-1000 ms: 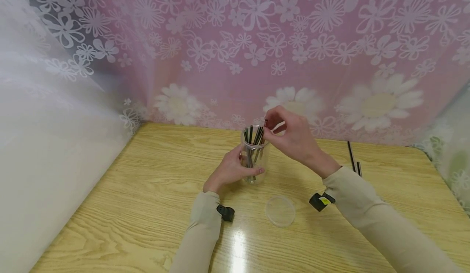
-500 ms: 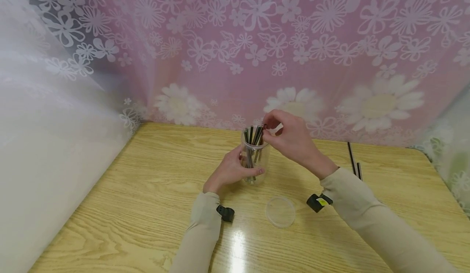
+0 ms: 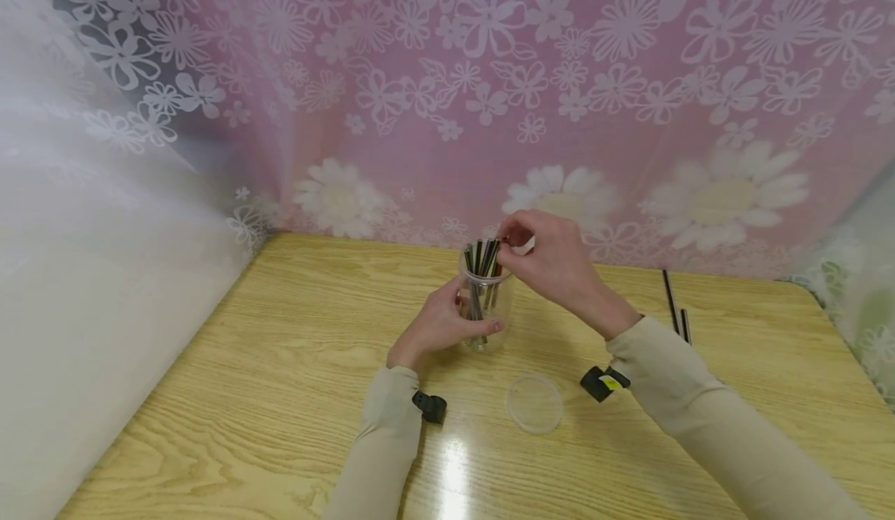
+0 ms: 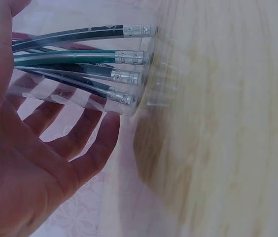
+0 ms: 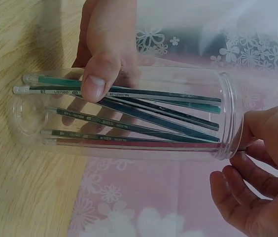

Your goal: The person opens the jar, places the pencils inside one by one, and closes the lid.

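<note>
A clear plastic jar (image 3: 500, 314) stands on the table, holding several pencils, mostly dark green, one teal and one red (image 5: 178, 145). Their eraser ends sit at the jar's bottom. My left hand (image 3: 442, 319) grips the jar from the left, thumb across the front and fingers behind, as the right wrist view shows. At the jar's mouth, my right hand (image 3: 555, 260) pinches the upper end of a pencil (image 5: 241, 148) by the rim; the fingertips partly hide it.
A round clear lid (image 3: 534, 403) lies flat on the wooden table (image 3: 280, 396) in front of the jar. Dark pencils (image 3: 669, 301) lie at the right, partly hidden by the right sleeve. A pink flowered curtain (image 3: 447, 116) hangs behind the table.
My right hand has moved down and slightly left, lowering the pinched pencil end to the jar's rim. The left hand and jar have stayed in place.
</note>
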`<state>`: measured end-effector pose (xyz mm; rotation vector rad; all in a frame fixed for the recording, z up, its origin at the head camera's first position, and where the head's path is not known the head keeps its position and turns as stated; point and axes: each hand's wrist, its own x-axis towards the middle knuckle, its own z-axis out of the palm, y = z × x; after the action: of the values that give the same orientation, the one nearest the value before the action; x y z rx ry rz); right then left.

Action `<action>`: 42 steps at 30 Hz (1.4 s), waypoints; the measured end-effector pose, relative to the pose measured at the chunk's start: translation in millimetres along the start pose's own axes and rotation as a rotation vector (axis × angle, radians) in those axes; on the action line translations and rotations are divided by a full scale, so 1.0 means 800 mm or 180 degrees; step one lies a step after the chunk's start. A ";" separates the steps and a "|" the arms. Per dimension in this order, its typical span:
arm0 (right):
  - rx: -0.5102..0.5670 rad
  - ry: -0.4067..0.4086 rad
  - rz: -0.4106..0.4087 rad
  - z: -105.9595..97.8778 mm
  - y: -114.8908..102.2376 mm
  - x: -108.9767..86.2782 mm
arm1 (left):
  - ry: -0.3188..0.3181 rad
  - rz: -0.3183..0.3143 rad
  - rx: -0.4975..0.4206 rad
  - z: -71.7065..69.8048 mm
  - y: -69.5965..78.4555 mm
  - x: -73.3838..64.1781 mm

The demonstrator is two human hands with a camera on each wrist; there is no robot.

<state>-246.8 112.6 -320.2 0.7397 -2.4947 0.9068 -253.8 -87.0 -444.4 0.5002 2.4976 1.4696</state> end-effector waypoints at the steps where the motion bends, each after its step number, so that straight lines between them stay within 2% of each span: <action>1: -0.0007 0.0002 -0.0005 0.000 -0.001 0.000 | 0.0001 -0.0011 0.0002 0.000 0.000 0.000; 16: -0.0236 -0.0224 -0.0075 0.000 -0.008 0.004 | 0.0012 -0.0040 -0.0030 0.000 -0.002 -0.002; 25: -0.0167 -0.0279 -0.0022 -0.002 -0.007 0.002 | 0.0040 -0.0004 -0.0037 0.000 -0.001 -0.003; 30: -0.0018 -0.0277 0.0076 -0.007 -0.004 -0.010 | 0.0036 0.0011 -0.0044 0.000 -0.001 -0.002; 37: 0.0328 -0.0411 0.0454 -0.017 0.000 -0.038 | 0.0018 0.0029 -0.0031 0.001 -0.001 0.000; 42: 0.0469 -0.0436 0.0592 -0.026 0.003 -0.058 | 0.0042 0.0010 -0.0028 0.002 0.000 0.001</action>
<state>-208.5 144.1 -330.0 0.6422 -2.6739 1.1516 -253.7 -85.4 -445.7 0.4947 2.5004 1.4890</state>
